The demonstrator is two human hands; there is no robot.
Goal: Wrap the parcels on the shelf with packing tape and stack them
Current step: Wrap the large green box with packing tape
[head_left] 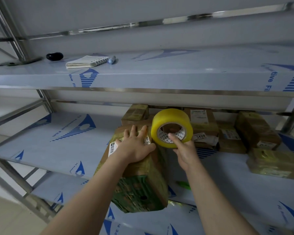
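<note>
Yellow packing tape roll (171, 117), held on edge with its core towards the camera, just beside the upper right edge of the front parcel (143, 182); contact between roll and parcel not discernible; right hand (184, 150) clamped on the roll, thumb hooked into the cardboard core, remaining fingers curled under the outer rim; left hand (136, 146) laid flat on the parcel's top face, fingers straight and spread, gripping nothing. Front parcel: brown carton under glossy tape, green print on the near end, white labels on top, lying at the front edge of the middle shelf (58, 133). Further taped parcels (204, 123) clustered at the back and right of the same shelf, one label reading 3408; low parcel (275, 164) apart at far right. Upper shelf (159, 73): spiral notebook (87, 61); blue marker (111, 59) just beside it; black rounded object (54, 56) further left. Shelf surfaces covered in blue-printed protective film.
</note>
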